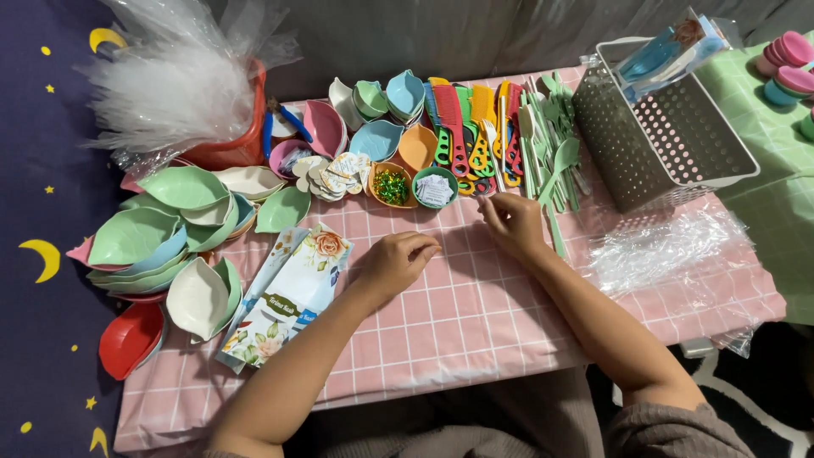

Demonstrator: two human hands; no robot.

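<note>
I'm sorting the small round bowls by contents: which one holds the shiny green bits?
The orange bowl, left of the green-rimmed bowl that holds white paper slips. It alone holds glittery green pieces.

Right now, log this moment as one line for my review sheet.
left hand: loosely closed, resting on pink checked tablecloth | right hand: fingertips pinched beside green plastic spoons | near: floral packets, leaf-shaped dishes, grey basket
</note>
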